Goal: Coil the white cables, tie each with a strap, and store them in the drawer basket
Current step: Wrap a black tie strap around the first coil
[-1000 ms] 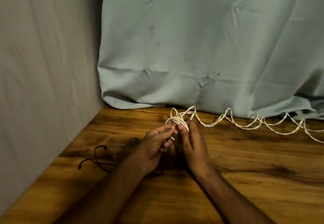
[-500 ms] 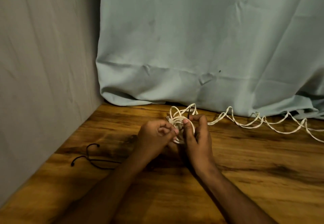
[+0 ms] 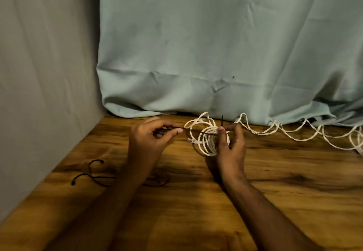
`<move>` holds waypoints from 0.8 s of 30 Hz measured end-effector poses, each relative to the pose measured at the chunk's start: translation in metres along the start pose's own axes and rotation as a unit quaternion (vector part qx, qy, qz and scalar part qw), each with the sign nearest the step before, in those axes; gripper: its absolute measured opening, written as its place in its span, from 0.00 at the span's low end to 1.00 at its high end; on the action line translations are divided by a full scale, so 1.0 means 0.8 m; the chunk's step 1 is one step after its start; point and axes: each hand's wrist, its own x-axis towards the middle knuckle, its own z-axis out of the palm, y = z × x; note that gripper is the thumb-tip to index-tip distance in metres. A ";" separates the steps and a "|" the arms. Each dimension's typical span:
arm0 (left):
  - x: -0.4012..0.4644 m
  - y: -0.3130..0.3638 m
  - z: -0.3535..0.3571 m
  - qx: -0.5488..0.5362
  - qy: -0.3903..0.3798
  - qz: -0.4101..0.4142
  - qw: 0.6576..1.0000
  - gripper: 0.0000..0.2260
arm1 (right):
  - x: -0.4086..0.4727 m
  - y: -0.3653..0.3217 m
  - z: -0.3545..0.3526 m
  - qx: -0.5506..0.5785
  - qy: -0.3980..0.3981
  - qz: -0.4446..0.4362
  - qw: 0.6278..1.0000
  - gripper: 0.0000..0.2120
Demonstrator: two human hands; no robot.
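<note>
Far left: loose thin black straps (image 3: 92,174) lying on the brown wooden tabletop (image 3: 196,201), near the grey wall (image 3: 43,73). Left hand (image 3: 149,142) pinches one end of a thin black strap (image 3: 198,133) pulled taut. Strap crosses the coiled white cable (image 3: 206,138), other end sticking up. Right hand (image 3: 230,146) grips the coil, thumb on strap. Uncoiled white cable (image 3: 294,136) trails right along the pale green cloth (image 3: 216,44).
</note>
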 end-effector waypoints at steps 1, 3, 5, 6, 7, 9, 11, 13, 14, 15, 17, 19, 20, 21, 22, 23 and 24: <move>0.001 0.005 0.001 -0.046 0.021 -0.025 0.998 0.06 | 0.000 0.002 0.002 0.001 -0.003 0.004 1.000 0.06; 0.002 0.012 0.003 -0.124 0.043 -0.080 0.988 0.07 | 0.000 0.004 0.005 0.004 -0.012 0.002 1.000 0.05; 0.004 0.013 0.006 -0.185 0.056 -0.121 0.974 0.06 | -0.001 0.003 0.006 0.009 -0.020 -0.004 1.000 0.05; 0.005 0.013 0.007 -0.221 0.063 -0.140 0.963 0.06 | -0.001 0.002 0.007 0.013 -0.024 -0.006 1.000 0.06; 0.006 0.013 0.007 -0.254 0.073 -0.155 0.952 0.06 | -0.002 0.001 0.007 0.019 -0.030 -0.007 0.999 0.05; 0.008 0.013 0.007 -0.286 0.092 -0.167 0.939 0.08 | -0.004 0.000 0.006 0.039 -0.045 0.002 0.998 0.05; 0.008 0.012 0.006 -0.263 0.103 -0.155 0.947 0.12 | -0.005 -0.001 0.007 0.065 -0.068 0.022 0.995 0.04; 0.006 0.009 0.005 -0.227 0.109 -0.150 0.956 0.17 | -0.008 -0.001 0.011 0.095 -0.090 0.043 0.990 0.05; 0.005 0.007 0.005 -0.213 0.112 -0.148 0.959 0.19 | -0.009 -0.002 0.013 0.108 -0.099 0.051 0.988 0.05; 0.004 0.006 0.004 -0.200 0.115 -0.144 0.962 0.20 | -0.010 -0.002 0.015 0.119 -0.108 0.055 0.985 0.06; 0.003 0.007 0.005 -0.197 0.118 -0.142 0.963 0.20 | -0.012 -0.003 0.016 0.125 -0.124 0.050 0.983 0.05; 0.004 0.011 0.006 -0.211 0.114 -0.144 0.960 0.18 | -0.014 -0.004 0.017 0.119 -0.136 0.044 0.982 0.05; 0.004 0.012 0.007 -0.222 0.110 -0.147 0.958 0.17 | -0.015 -0.005 0.017 0.120 -0.139 0.044 0.982 0.04; 0.003 0.014 0.008 -0.234 0.103 -0.151 0.955 0.16 | -0.015 -0.006 0.017 0.121 -0.141 0.046 0.982 0.04; 0.003 0.016 0.010 -0.243 0.094 -0.152 0.954 0.15 | -0.016 -0.007 0.017 0.120 -0.142 0.047 0.982 0.04; 0.001 0.017 0.011 -0.242 0.086 -0.147 0.955 0.13 | -0.017 -0.008 0.017 0.117 -0.142 0.042 0.982 0.05; 0.000 0.018 0.013 -0.232 0.079 -0.135 0.960 0.11 | -0.017 -0.010 0.017 0.112 -0.145 0.032 0.983 0.05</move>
